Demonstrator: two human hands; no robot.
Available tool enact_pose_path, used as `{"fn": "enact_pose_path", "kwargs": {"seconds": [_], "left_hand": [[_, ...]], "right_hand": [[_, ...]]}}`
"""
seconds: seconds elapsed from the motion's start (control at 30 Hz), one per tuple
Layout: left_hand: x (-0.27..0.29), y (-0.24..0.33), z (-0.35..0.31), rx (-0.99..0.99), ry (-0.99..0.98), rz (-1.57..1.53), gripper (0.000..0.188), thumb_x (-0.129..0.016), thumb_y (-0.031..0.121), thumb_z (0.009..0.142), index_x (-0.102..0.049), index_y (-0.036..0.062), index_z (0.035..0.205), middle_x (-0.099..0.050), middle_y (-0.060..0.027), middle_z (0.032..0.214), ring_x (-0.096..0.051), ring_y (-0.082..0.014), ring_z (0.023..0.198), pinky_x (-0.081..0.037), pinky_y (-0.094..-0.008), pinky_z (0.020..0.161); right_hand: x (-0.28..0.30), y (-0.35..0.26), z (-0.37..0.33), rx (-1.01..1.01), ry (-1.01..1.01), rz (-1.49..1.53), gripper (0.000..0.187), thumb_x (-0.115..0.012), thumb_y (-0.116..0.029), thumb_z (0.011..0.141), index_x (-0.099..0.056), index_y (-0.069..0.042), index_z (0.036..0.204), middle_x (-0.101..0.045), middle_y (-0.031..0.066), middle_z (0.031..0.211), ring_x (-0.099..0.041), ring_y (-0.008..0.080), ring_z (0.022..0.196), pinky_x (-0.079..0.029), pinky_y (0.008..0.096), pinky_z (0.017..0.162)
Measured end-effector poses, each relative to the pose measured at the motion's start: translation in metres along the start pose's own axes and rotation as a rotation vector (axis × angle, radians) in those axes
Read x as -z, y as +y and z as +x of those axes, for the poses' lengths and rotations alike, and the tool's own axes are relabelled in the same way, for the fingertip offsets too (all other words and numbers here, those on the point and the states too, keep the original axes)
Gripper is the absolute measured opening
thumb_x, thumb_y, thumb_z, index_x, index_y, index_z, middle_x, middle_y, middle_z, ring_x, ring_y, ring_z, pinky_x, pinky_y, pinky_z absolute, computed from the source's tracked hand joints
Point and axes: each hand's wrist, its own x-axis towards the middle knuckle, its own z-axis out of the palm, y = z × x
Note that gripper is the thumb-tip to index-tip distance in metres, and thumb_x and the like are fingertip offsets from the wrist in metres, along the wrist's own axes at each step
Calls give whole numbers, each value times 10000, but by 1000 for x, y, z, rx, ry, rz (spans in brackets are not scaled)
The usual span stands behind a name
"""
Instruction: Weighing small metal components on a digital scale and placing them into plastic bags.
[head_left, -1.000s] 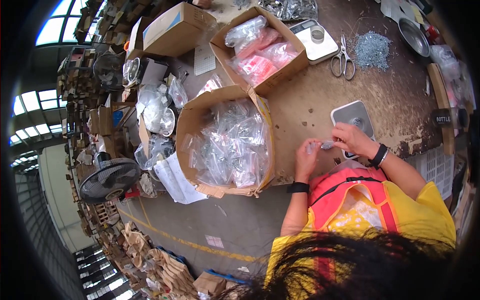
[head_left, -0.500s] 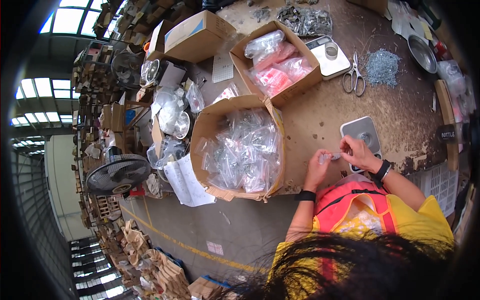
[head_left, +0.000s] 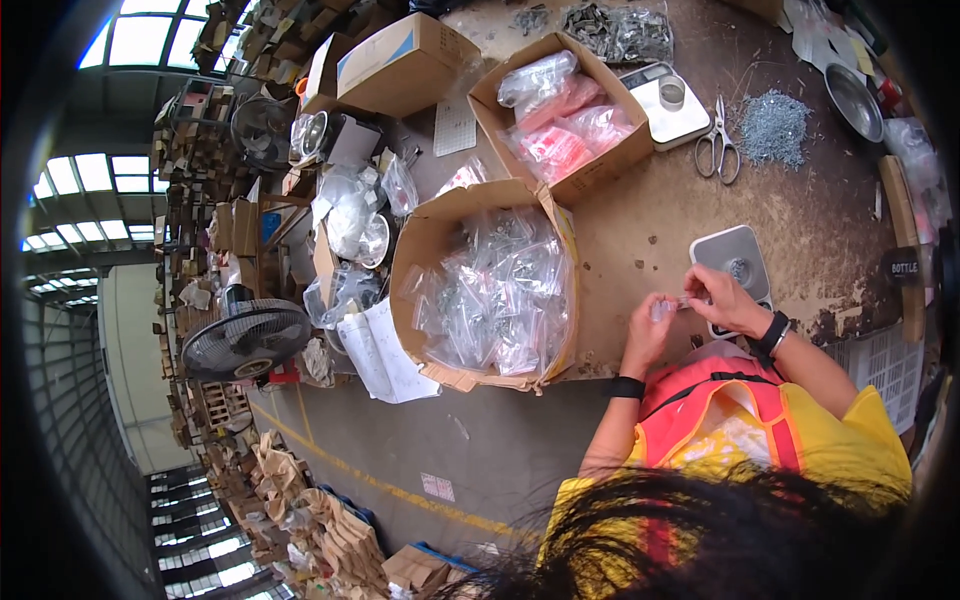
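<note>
At the table's front edge my left hand (head_left: 652,328) pinches a small clear plastic bag (head_left: 661,311). My right hand (head_left: 724,302) closes its fingers on the other end of the same bag, to the right. What the bag holds, if anything, is too small to tell. Just beyond my right hand lies a white scale with a grey plate (head_left: 718,246), partly hidden by that hand. A little heap of small metal pieces (head_left: 739,269) rests on the plate. To the left stands an open cardboard box (head_left: 412,243) full of filled clear bags (head_left: 497,290).
Farther back are a box (head_left: 603,178) of clear and red-marked bags, a second scale (head_left: 690,125) bearing a round cup, scissors (head_left: 718,150) and a heap of small metal pieces (head_left: 775,128). A metal bowl (head_left: 855,102) stands at right; a fan (head_left: 247,338) at left.
The whole view has shifted slightly, so the table appears a little farther right. Both hands stay together at the small bag, with only slight finger movement.
</note>
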Motion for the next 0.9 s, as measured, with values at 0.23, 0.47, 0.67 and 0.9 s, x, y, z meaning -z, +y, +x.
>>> {"fn": "enact_pose_path", "kwargs": {"seconds": [0.23, 0.47, 0.67, 0.9], "left_hand": [[1, -5, 3, 7, 50, -93, 111, -675, 150, 994, -695, 41, 999, -672, 41, 873, -552, -34, 778, -453, -213, 684], [1, -6, -1, -6, 70, -162, 78, -675, 100, 985, -700, 28, 1000, -694, 30, 896, -586, -43, 805, -477, -212, 707], [1, -2, -3, 5, 58, -118, 83, -666, 95, 987, -702, 23, 1003, -719, -3, 913, -619, -60, 848, -502, -231, 755], [3, 7, -7, -17, 115, -191, 89, -681, 117, 990, -705, 32, 991, -739, -19, 927, -609, -54, 797, -489, -226, 705]], "right_hand": [[-2, 6, 2, 106, -14, -231, 124, -672, -111, 843, -639, 8, 852, -622, 171, 834, -631, 358, 774, -509, 435, 694], [-10, 2, 4, 89, 6, -235, 135, -673, -134, 834, -640, -5, 857, -625, 167, 831, -636, 366, 811, -510, 445, 709], [-7, 3, 3, 93, 11, -250, 136, -672, -133, 832, -619, -10, 858, -620, 157, 828, -633, 358, 801, -510, 439, 708], [16, -1, -11, 26, 37, -202, 88, -660, -61, 835, -604, 2, 861, -607, 151, 807, -644, 308, 754, -517, 395, 674]]}}
